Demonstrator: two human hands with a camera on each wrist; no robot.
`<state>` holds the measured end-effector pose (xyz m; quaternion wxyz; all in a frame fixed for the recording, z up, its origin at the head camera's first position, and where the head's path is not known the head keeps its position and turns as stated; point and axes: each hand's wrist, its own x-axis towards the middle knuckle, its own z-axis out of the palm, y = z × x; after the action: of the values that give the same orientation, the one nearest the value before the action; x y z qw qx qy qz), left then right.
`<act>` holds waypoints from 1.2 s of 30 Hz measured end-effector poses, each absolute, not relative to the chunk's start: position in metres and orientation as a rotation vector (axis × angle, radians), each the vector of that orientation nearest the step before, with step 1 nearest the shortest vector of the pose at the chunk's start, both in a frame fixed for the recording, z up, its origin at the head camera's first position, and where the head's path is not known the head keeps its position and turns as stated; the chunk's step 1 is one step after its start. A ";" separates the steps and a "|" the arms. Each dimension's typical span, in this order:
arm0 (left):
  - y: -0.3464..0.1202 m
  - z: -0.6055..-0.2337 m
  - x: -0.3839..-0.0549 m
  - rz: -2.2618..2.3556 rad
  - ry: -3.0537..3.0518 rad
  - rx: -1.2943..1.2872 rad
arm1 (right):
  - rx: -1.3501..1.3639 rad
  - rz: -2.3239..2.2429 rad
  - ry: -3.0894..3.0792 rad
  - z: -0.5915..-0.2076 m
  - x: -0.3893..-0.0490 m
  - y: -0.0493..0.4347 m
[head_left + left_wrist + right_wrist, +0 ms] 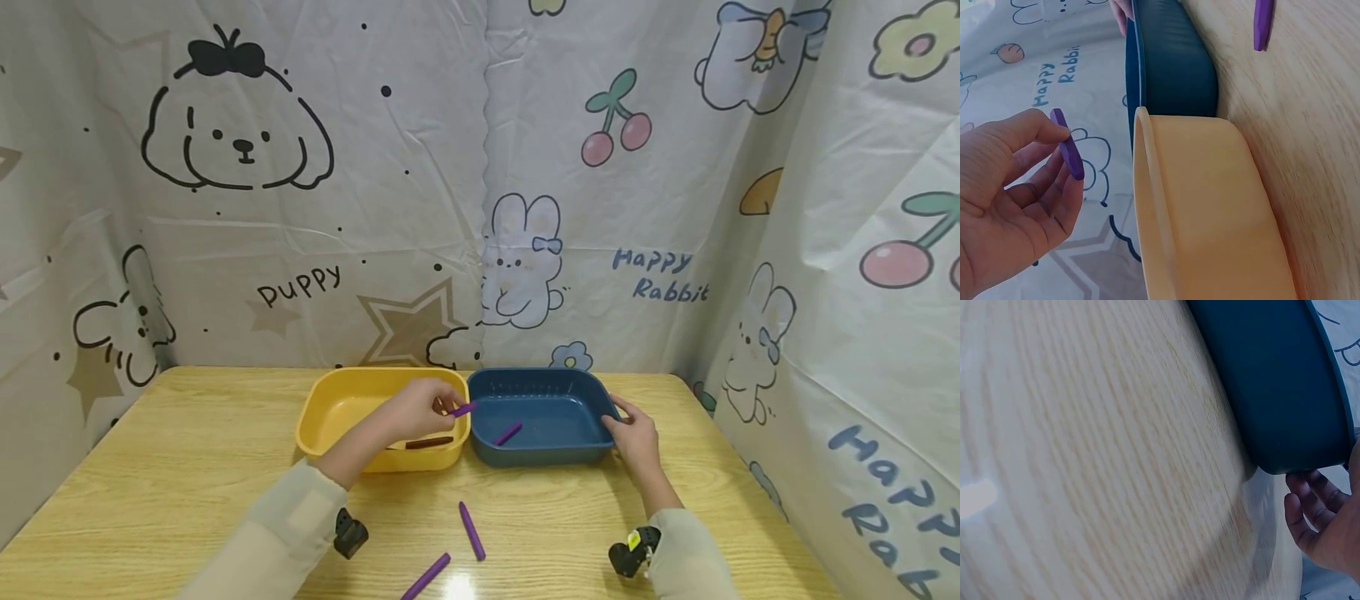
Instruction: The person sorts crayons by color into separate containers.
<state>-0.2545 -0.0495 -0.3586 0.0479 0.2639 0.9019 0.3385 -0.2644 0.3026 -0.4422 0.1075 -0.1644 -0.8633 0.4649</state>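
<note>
My left hand (429,408) pinches a purple crayon (1069,147) between thumb and fingers, above the right side of the yellow bin (306,417). The crayon points toward the blue bin (551,456), which stands against the yellow one. At the blue bin's right end, my right hand (633,429) grips the rim, thumb on the rim and fingers against the outer wall (1300,450). Inside the blue bin lies another purple crayon (508,433). A dark brown crayon (429,442) lies in the yellow bin, whose other contents are partly hidden by my left arm.
Two purple crayons lie on the wooden table (570,533) in front of the bins: one crayon (472,531) nearer them, the other crayon (426,577) at the bottom edge of the head view. A printed curtain (420,208) hangs behind and along the sides.
</note>
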 end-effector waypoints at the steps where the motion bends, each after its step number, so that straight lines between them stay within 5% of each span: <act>1: -0.048 -0.359 -0.256 1.032 2.752 0.814 | -0.483 1.368 -2.540 -0.442 -0.264 0.303; 36: -0.023 -0.371 -0.285 1.090 2.741 0.691 | -0.486 1.376 -2.531 -0.446 -0.265 0.305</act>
<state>-0.2852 -0.0234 -0.3710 0.0558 0.2278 0.9034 0.3591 -0.2651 0.3051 -0.4461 0.1097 -0.1652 -0.8611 0.4682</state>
